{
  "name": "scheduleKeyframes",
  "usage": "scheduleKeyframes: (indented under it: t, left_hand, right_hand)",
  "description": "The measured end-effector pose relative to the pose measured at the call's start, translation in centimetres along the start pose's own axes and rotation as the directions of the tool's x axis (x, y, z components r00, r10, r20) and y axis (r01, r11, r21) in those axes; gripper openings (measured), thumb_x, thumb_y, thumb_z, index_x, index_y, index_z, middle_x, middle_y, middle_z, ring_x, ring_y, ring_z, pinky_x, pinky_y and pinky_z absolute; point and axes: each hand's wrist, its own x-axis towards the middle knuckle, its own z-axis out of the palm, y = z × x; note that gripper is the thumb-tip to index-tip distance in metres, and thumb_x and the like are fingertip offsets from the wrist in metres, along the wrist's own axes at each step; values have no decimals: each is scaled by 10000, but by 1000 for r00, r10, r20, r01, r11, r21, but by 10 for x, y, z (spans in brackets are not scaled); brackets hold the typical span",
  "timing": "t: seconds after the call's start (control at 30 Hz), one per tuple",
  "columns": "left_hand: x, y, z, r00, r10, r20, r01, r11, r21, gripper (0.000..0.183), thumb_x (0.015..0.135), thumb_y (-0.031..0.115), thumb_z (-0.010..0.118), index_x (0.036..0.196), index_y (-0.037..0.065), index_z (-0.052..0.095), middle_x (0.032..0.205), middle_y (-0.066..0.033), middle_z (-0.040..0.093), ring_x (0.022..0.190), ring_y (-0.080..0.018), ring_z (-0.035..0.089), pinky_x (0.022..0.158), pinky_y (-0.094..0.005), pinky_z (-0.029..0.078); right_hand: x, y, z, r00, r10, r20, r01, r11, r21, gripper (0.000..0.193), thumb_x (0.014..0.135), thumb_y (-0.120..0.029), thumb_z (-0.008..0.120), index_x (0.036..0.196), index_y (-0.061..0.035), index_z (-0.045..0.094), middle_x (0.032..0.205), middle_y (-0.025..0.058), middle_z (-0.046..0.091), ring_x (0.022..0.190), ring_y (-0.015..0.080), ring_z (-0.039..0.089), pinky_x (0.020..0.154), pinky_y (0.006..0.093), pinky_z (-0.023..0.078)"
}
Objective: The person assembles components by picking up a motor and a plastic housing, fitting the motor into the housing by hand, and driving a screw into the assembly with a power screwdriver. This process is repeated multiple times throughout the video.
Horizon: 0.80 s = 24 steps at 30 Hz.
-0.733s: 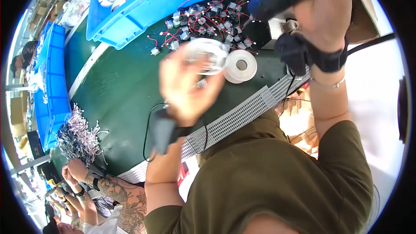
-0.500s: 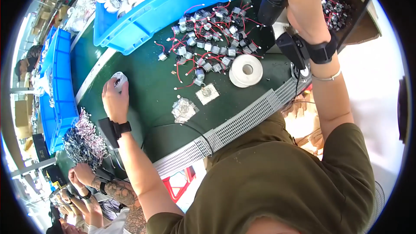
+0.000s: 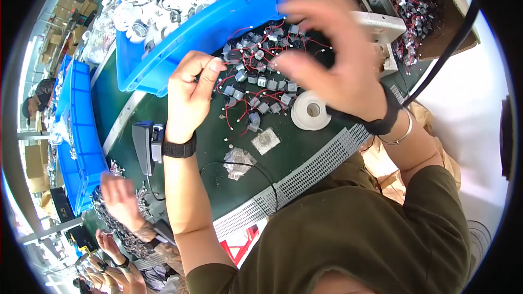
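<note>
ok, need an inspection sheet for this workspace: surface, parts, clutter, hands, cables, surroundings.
Surface: green tabletop, some specks.
Parts: heap of small wired units, white spool.
Clutter: crumpled wrap, small pale square.
Hands: left hand pinched, contents unclear; right hand open, blurred.
Cables: thick black cable at right; thin dark cable beside the wrap.
Surroundings: blue bin of white parts; co-worker's hand at left.
</note>
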Motion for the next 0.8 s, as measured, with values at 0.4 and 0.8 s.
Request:
scheduleKeyframes:
  t: [0.4,0.8]
  left_hand:
    - [104,-11,-43,959,-1,-284,47,987,156,273,919,216,523,944,-33,633,746,-39,629,686,-79,508,639,-230,427]
    - [185,-173,-75,969,-20,244,-177,634,753,489,772,326,600,1073,-59,578,1015,-200,634,929,-306,604,824,-383,456]
  right_hand:
    - [0,5,0,491,449,747,-860,387,332,109,890,-91,560,947,-2,583,892,69,625,642,112,626,562,210,500]
    - [-20,-13,-13,444,461,768,-895,182,408,85,921,-66,482,969,-11,526,789,64,631,702,116,637,560,195,462]
